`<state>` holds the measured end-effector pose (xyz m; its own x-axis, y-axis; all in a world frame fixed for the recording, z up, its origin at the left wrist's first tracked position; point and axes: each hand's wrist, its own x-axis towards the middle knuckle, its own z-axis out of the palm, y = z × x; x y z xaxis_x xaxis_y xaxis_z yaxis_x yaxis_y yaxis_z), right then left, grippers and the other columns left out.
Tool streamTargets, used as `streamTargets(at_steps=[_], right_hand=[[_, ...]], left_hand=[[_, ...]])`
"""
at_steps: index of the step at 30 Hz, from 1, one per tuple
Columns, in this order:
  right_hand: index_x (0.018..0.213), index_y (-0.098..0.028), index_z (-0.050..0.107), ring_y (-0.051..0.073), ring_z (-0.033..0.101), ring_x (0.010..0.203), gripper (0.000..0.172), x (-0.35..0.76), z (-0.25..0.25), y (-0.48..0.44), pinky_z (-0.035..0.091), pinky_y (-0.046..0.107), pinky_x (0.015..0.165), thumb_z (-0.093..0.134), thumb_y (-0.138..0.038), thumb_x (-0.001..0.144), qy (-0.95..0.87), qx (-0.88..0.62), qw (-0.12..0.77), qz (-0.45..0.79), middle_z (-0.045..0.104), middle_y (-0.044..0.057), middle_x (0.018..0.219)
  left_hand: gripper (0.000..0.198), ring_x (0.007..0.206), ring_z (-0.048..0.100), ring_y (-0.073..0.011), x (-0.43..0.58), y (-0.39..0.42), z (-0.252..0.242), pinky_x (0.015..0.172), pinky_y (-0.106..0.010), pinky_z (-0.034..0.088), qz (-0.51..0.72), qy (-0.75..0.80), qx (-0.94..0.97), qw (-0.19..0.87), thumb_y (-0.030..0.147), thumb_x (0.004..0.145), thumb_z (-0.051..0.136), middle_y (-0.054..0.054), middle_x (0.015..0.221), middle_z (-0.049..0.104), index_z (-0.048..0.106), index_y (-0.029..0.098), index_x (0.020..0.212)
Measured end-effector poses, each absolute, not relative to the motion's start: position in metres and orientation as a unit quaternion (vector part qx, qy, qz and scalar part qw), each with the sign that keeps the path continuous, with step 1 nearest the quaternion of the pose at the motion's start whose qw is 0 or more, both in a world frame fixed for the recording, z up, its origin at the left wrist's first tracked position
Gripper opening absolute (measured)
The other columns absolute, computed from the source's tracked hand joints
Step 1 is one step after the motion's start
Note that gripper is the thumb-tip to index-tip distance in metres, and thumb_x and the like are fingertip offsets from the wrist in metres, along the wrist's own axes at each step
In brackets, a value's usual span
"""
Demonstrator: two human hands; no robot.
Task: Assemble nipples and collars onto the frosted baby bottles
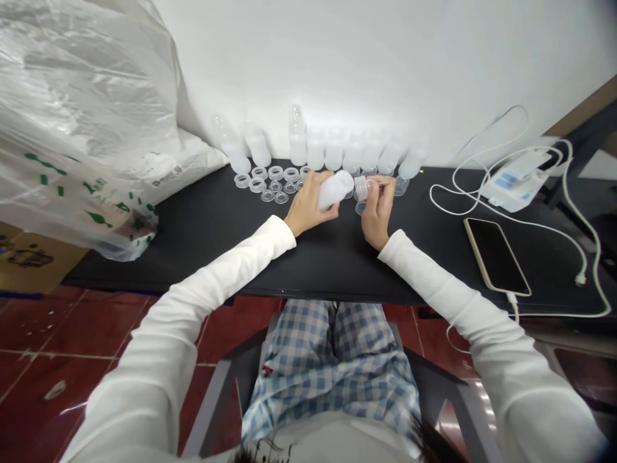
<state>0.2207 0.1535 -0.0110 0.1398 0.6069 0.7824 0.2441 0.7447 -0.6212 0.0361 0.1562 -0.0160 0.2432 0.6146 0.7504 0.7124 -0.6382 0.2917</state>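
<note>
My left hand [308,204] is wrapped round a translucent white plastic bottle [336,189], held on its side above the black table [231,238]. My right hand [378,209] is closed on a small clear ring cap [361,187], held right at the bottle's mouth. Several loose clear rings and caps [272,183] lie just left of my hands. A row of several upright white bottles [315,153] stands along the wall behind them.
A big plastic bag [81,122] covers the table's left end. A phone [496,255] lies face up at the right, with white cables [482,209] and a white power strip [518,180] beyond it. A chair and red floor tiles are below.
</note>
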Motion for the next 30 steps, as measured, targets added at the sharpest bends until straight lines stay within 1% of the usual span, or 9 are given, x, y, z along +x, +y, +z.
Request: streamTargets(at_steps=[3,5,7,10,13,18,24,26,30], right_hand=[[0.108,-0.024,0.054,0.019,0.062,0.092,0.037,0.221,-0.011,0.155,0.055,0.038,0.083,0.039,-0.058,0.105,-0.645,-0.328,0.676,0.138,0.059,0.008,0.104],[0.108,-0.025,0.055,0.019,0.062,0.094,0.038,0.22,-0.011,0.155,0.055,0.039,0.088,0.04,-0.06,0.104,-0.645,-0.328,0.675,0.144,0.059,0.007,0.104],[0.108,-0.026,0.056,0.02,0.063,0.095,0.04,0.22,-0.01,0.155,0.056,0.041,0.092,0.042,-0.063,0.103,-0.653,-0.329,0.663,0.161,0.059,0.007,0.104],[0.108,-0.027,0.058,0.021,0.063,0.097,0.043,0.221,-0.008,0.156,0.057,0.042,0.091,0.044,-0.066,0.1,-0.681,-0.327,0.626,0.194,0.06,0.008,0.106],[0.11,-0.027,0.06,0.022,0.063,0.101,0.046,0.224,-0.005,0.157,0.057,0.042,0.092,0.045,-0.069,0.099,-0.701,-0.32,0.603,0.207,0.061,0.009,0.111],[0.117,-0.028,0.062,0.024,0.062,0.11,0.048,0.231,0.0,0.157,0.055,0.046,0.098,0.043,-0.068,0.1,-0.732,-0.301,0.579,0.196,0.063,0.009,0.114],[0.116,-0.027,0.062,0.024,0.063,0.11,0.049,0.231,0.0,0.155,0.054,0.046,0.099,0.043,-0.069,0.099,-0.733,-0.272,0.58,0.229,0.064,0.008,0.113],[0.115,-0.029,0.061,0.024,0.064,0.109,0.046,0.231,0.001,0.154,0.054,0.044,0.099,0.043,-0.069,0.1,-0.727,-0.264,0.579,0.257,0.065,0.007,0.113],[0.115,-0.036,0.062,0.022,0.065,0.109,0.035,0.231,0.003,0.151,0.055,0.043,0.098,0.048,-0.065,0.1,-0.717,-0.229,0.585,0.302,0.067,0.004,0.116]], left_hand=[[0.066,0.113,0.064,-0.0283,0.03,0.139,-0.013,0.086,-0.037,0.058,-0.397,-0.429,-0.81,0.047,0.037,0.082,0.071,-0.013,0.124,0.059,0.045,0.02,0.14],[0.065,0.112,0.066,-0.0272,0.029,0.136,-0.009,0.082,-0.034,0.06,-0.38,-0.439,-0.813,0.036,0.036,0.082,0.071,-0.013,0.125,0.061,0.048,0.02,0.14],[0.063,0.116,0.066,-0.0267,0.029,0.135,-0.005,0.089,-0.034,0.06,-0.38,-0.438,-0.814,0.022,0.033,0.082,0.071,-0.013,0.128,0.063,0.05,0.02,0.14],[0.06,0.12,0.067,-0.0251,0.03,0.136,-0.004,0.103,-0.036,0.057,-0.385,-0.432,-0.816,-0.005,0.028,0.083,0.071,-0.012,0.134,0.065,0.051,0.019,0.139],[0.059,0.124,0.066,-0.0242,0.029,0.136,-0.005,0.108,-0.036,0.054,-0.387,-0.432,-0.814,-0.023,0.026,0.084,0.071,-0.011,0.138,0.065,0.051,0.019,0.139],[0.059,0.125,0.066,-0.0232,0.027,0.135,-0.006,0.107,-0.033,0.055,-0.382,-0.434,-0.815,-0.029,0.031,0.084,0.073,-0.01,0.139,0.066,0.053,0.019,0.138],[0.061,0.124,0.067,-0.0237,0.028,0.135,-0.007,0.103,-0.032,0.056,-0.377,-0.436,-0.816,-0.039,0.037,0.085,0.074,-0.011,0.138,0.066,0.054,0.017,0.14],[0.061,0.125,0.066,-0.024,0.028,0.136,-0.008,0.104,-0.033,0.056,-0.379,-0.431,-0.816,-0.065,0.037,0.086,0.073,-0.01,0.14,0.065,0.053,0.018,0.141],[0.061,0.127,0.065,-0.0248,0.026,0.137,-0.008,0.107,-0.036,0.054,-0.372,-0.421,-0.818,-0.127,0.04,0.088,0.072,-0.01,0.143,0.063,0.053,0.019,0.142]])
